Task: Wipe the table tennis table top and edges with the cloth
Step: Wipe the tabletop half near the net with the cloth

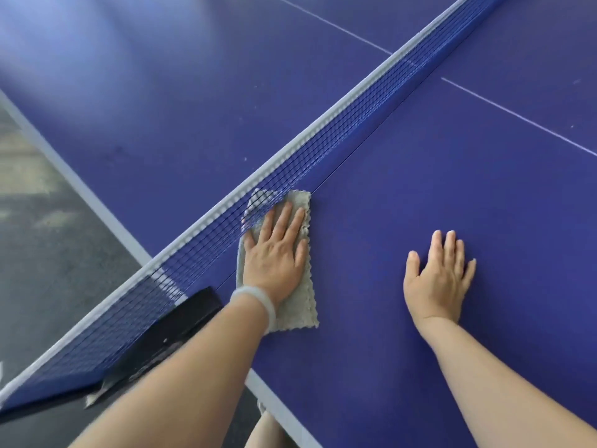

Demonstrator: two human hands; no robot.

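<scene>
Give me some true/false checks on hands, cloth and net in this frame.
1. The left hand presses flat on the cloth. True.
2. The cloth lies far from the net. False: it lies right beside the net's base.
3. The right hand holds a second cloth. False: it rests flat and bare on the table top.
4. A pale bracelet sits on the left wrist. True.
</scene>
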